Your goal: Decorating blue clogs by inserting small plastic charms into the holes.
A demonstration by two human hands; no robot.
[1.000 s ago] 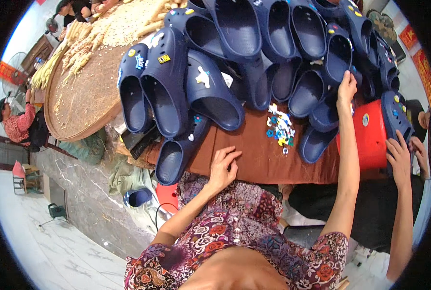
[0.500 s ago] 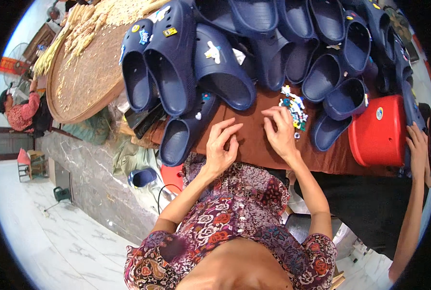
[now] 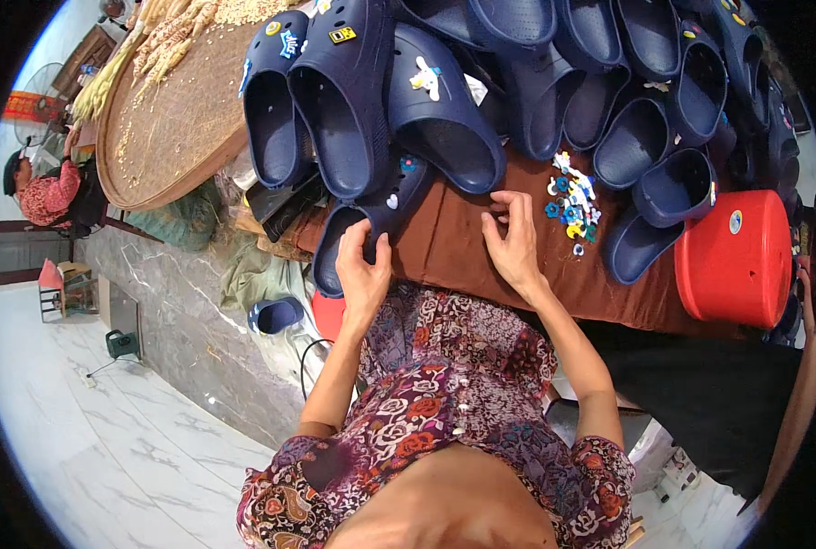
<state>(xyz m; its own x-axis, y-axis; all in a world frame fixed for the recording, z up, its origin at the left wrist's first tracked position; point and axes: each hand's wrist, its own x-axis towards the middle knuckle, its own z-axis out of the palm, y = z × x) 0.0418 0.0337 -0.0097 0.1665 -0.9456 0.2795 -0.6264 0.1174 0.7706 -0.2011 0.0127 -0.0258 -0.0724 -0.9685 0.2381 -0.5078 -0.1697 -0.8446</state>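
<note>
- The left hand has its grip clamped on the heel rim of a navy clog lying at the near edge of the brown-covered tabletop.
- The right hand rests fingers-down on the cloth, grip loosely together, holding nothing I can make out.
- Just right of that grip lies a heap of small coloured charms (plenty unused).
- Some clogs behind already carry charms; most look bare.
- Open cloth between the grips; a red bucket crowds the right.
</note>
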